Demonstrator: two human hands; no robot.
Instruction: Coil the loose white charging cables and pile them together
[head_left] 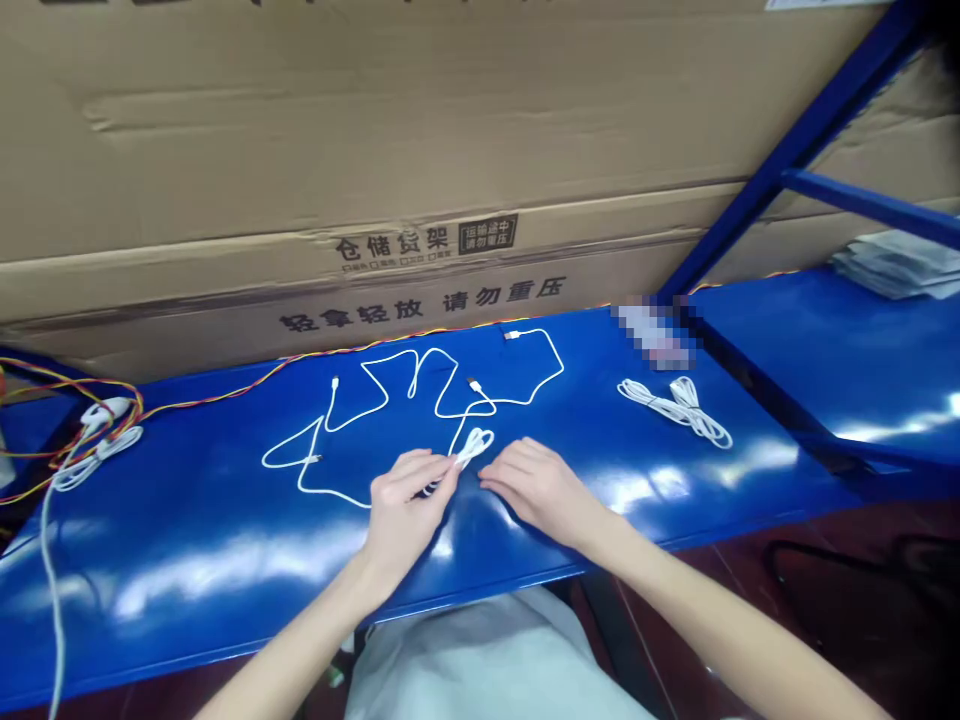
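Observation:
Near the front edge of the blue shelf (247, 520), my left hand (409, 505) is closed on a white USB cable (475, 446), folded into small loops that stick out past the fingertips. Just to the right, my right hand (536, 490) has its fingers pressed together, close to the loops but apart from them. Whether anything is between those fingers is hidden. A loose white cable (553, 345) winds across the shelf behind my hands, with a USB plug (512, 335) at its far end. More plugs lie among the bends to the left.
A tied white cable bundle (679, 408) lies at the right, below a blurred-out item (654, 335). Large cardboard boxes (375, 140) stand behind the shelf. Red and yellow wires (247, 385) run along the back to a white plug (105, 410). A blue post (780, 160) rises at right.

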